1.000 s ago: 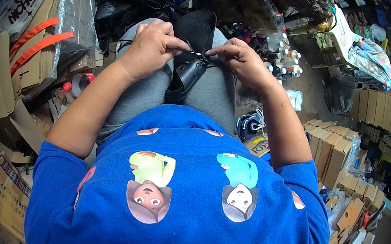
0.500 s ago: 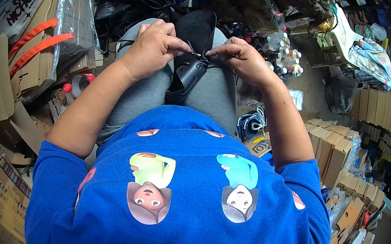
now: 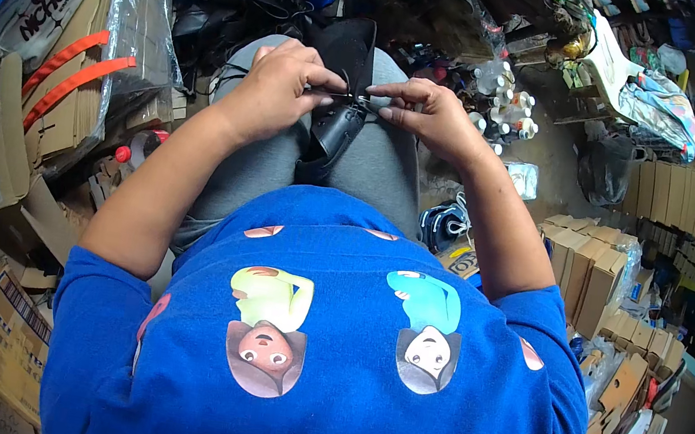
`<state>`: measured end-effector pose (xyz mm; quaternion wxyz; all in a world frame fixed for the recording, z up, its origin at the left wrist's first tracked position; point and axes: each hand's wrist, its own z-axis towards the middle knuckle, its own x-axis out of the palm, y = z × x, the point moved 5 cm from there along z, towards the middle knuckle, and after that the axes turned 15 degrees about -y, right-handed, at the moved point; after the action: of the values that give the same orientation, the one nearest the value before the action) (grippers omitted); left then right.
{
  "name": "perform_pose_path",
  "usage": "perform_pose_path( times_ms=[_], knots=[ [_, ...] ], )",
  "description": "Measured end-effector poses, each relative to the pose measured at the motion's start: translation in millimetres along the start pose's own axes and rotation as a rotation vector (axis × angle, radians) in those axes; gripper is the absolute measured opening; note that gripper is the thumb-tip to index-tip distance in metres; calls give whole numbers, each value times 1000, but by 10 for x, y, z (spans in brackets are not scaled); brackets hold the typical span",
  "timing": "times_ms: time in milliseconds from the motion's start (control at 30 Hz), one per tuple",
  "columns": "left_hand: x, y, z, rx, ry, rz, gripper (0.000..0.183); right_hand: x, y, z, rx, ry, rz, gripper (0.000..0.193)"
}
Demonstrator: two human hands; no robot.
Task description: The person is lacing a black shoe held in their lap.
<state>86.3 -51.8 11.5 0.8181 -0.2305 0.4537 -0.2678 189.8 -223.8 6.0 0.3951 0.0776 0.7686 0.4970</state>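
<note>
Both hands (image 3: 355, 95) (unmoved) pinch black shoe (image 3: 338, 124).

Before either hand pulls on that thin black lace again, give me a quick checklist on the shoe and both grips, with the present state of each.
1. Black shoe rests on the lap between the grey-clad thighs: ok.
2. Left hand pinches the lace at its fingertips: ok.
3. Right hand pinches the same lace from the other side: ok.
4. Lace runs taut between the two hands: cannot tell, too thin to judge.
5. Lace threaded through the right hole: cannot tell, hidden by the fingers.
6. Nothing else lying on the lap around the shoe: ok.
</note>
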Motion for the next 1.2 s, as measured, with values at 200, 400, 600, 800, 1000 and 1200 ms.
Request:
perform_pose_path(
  times_ms=[200,400,600,800,1000,1200],
  knots=[
    [55,104,-57,-342,44,40,24,114,-134,0,149,-24,227,31],
    [243,48,33,-487,176,71,22,177,-168,79,114,-63,313,18],
    [253,88,126,-380,130,-31,14,164,-129,125,77,-65,287,11],
    [38,92,25,-297,113,33,12,-16,-216,37,93,-112,321,14],
    [124,-60,100,-321,316,142,16,-116,-296,-182,-19,-77,47,12],
    [178,-115,137,-189,353,149,16,-498,-68,-22,-173,-248,113,13]
  ],
)
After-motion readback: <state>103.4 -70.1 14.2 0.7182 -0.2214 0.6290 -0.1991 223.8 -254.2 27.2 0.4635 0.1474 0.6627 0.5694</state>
